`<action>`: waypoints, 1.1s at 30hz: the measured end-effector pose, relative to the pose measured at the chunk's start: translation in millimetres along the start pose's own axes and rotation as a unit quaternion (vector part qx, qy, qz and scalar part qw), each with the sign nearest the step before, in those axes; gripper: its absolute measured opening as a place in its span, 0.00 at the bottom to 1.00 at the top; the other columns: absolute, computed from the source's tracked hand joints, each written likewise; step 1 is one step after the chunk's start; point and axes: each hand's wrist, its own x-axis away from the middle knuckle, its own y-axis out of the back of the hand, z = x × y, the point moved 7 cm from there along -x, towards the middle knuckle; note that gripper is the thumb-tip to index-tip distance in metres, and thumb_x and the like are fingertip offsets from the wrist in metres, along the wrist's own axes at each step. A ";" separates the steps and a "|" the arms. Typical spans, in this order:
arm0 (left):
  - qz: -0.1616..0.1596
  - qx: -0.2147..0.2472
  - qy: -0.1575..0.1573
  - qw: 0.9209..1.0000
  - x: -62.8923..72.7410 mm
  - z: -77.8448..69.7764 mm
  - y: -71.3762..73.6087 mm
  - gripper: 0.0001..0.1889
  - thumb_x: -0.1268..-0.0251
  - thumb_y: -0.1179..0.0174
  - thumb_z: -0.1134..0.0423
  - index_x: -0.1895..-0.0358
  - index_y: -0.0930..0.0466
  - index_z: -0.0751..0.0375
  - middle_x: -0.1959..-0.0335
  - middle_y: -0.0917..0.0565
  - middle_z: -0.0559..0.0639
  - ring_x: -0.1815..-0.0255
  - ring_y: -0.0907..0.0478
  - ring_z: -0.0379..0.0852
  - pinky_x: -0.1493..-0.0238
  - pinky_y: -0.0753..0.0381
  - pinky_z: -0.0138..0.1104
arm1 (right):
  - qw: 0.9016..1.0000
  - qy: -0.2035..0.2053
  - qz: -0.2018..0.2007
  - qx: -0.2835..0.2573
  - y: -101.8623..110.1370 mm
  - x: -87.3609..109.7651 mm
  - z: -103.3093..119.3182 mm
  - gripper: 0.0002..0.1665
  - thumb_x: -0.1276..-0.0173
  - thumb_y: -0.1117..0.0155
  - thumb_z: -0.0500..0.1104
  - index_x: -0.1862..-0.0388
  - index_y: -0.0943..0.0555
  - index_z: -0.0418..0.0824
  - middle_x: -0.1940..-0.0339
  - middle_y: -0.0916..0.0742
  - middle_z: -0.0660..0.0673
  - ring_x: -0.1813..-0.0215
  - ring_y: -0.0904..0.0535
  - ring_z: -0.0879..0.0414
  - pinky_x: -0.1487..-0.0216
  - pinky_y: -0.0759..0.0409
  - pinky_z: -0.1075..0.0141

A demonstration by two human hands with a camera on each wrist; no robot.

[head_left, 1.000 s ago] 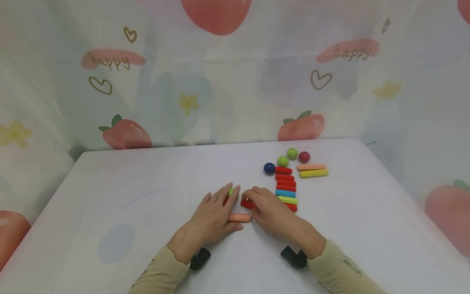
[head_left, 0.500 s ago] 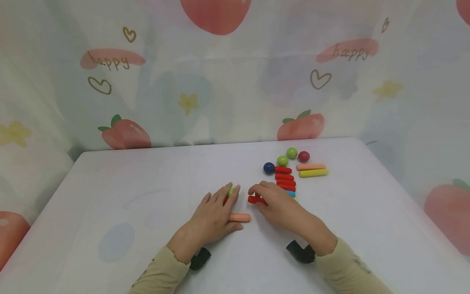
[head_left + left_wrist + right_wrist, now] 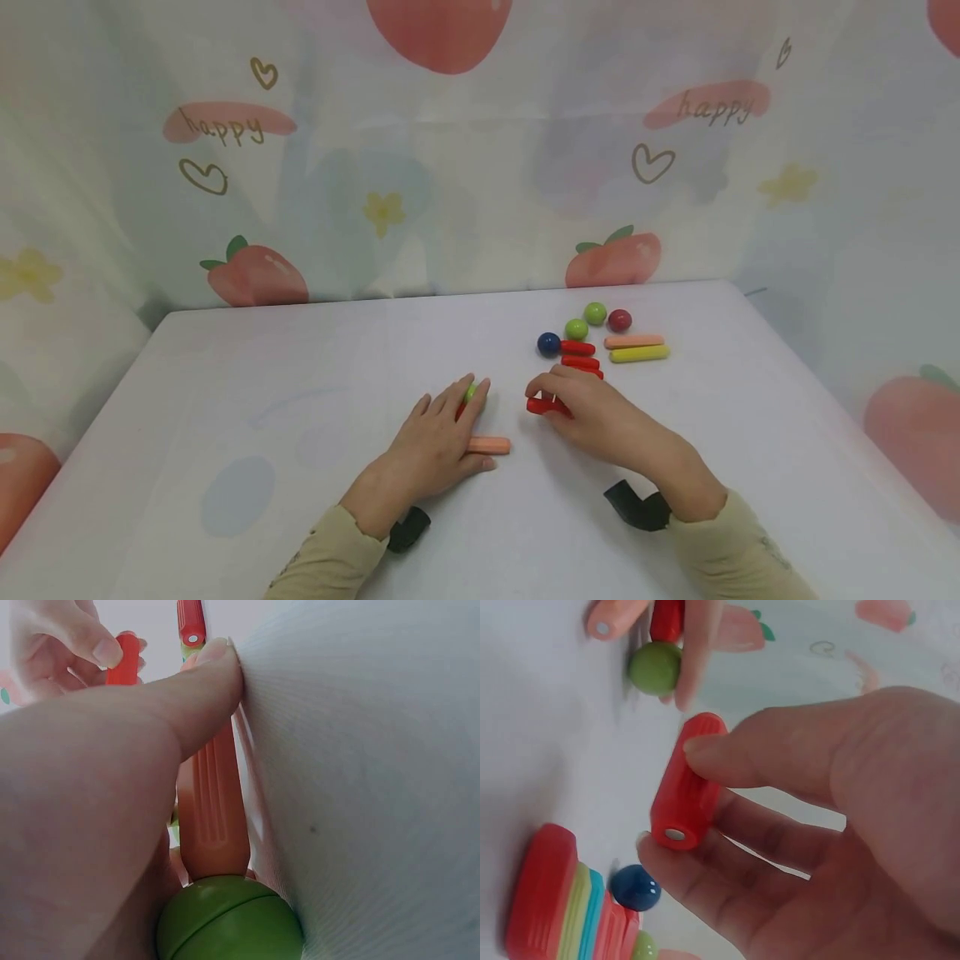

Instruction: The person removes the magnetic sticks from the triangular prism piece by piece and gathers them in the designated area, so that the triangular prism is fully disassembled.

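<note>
My right hand [image 3: 603,421] pinches a short red stick [image 3: 682,791] between thumb and fingers. A silver dot shows on the stick's end. To its left, my left hand [image 3: 427,446] lies palm down with fingers spread over some pieces. Its thumb rests along an orange stick [image 3: 212,799], whose near end meets a green ball [image 3: 229,922]. Another green ball [image 3: 655,667] and a red piece [image 3: 667,619] peek out by the left fingers. Below the right hand, a red stick [image 3: 540,892], a yellow-green stick [image 3: 574,907] and a blue stick [image 3: 592,915] lie side by side.
Beyond the right hand stand a dark blue ball [image 3: 548,344], two green balls [image 3: 596,313] and a dark red ball [image 3: 620,320]. A peach stick [image 3: 633,341] and a yellow stick [image 3: 639,354] lie farther right. A printed curtain hangs behind the white table [image 3: 315,350].
My right hand has moved to the right, carrying the red stick away from the left hand, and now covers more of the stick row. My left hand has stayed in place.
</note>
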 end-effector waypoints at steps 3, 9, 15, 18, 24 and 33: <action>-0.003 -0.001 -0.003 1.000 0.5 -0.3 0.4 0.50 0.36 0.42 0.35 0.20 0.55 0.54 0.20 0.45 0.57 0.23 0.39 0.55 0.27 0.38 0.57 | 1.000 0.000 0.013 -0.007 3.3 2.4 -1.9 0.16 0.37 0.31 0.32 0.52 0.17 0.45 0.62 0.17 0.52 0.58 0.22 0.59 0.54 0.16 0.63; -0.005 -0.001 -0.001 1.000 1.1 -0.5 0.5 0.50 0.37 0.41 0.35 0.20 0.55 0.54 0.21 0.45 0.57 0.23 0.39 0.55 0.27 0.37 0.57 | 0.999 -0.007 0.041 -0.013 6.5 5.1 -5.2 0.15 0.38 0.31 0.31 0.54 0.18 0.44 0.61 0.16 0.51 0.57 0.22 0.58 0.52 0.16 0.61; -0.008 0.004 -0.005 1.000 1.9 -0.9 1.6 0.50 0.36 0.42 0.36 0.20 0.54 0.55 0.21 0.44 0.58 0.24 0.39 0.56 0.28 0.37 0.57 | 0.994 -0.042 0.100 -0.023 3.4 6.9 -14.2 0.14 0.38 0.31 0.33 0.55 0.19 0.46 0.63 0.17 0.53 0.57 0.23 0.59 0.54 0.18 0.63; -0.012 0.011 -0.009 1.000 2.4 -1.4 2.7 0.49 0.36 0.41 0.36 0.20 0.54 0.56 0.21 0.44 0.58 0.24 0.38 0.56 0.28 0.37 0.58 | 0.992 -0.059 0.113 -0.023 2.5 8.2 -18.4 0.14 0.38 0.31 0.33 0.56 0.19 0.46 0.63 0.17 0.52 0.57 0.23 0.58 0.54 0.17 0.62; -0.016 0.019 -0.011 1.000 2.6 -1.6 2.6 0.48 0.35 0.41 0.38 0.20 0.53 0.56 0.21 0.44 0.59 0.24 0.39 0.57 0.28 0.37 0.58 | 0.986 -0.095 0.136 -0.014 -2.4 10.7 -23.6 0.13 0.38 0.30 0.34 0.56 0.19 0.45 0.62 0.17 0.51 0.55 0.23 0.56 0.53 0.15 0.59; -0.023 0.020 -0.015 0.999 3.2 -3.2 4.4 0.48 0.35 0.40 0.38 0.20 0.53 0.57 0.22 0.43 0.60 0.24 0.38 0.57 0.28 0.36 0.58 | 0.980 -0.125 0.151 0.030 -8.8 11.6 -27.7 0.12 0.39 0.28 0.35 0.59 0.19 0.47 0.66 0.20 0.51 0.59 0.25 0.56 0.58 0.18 0.63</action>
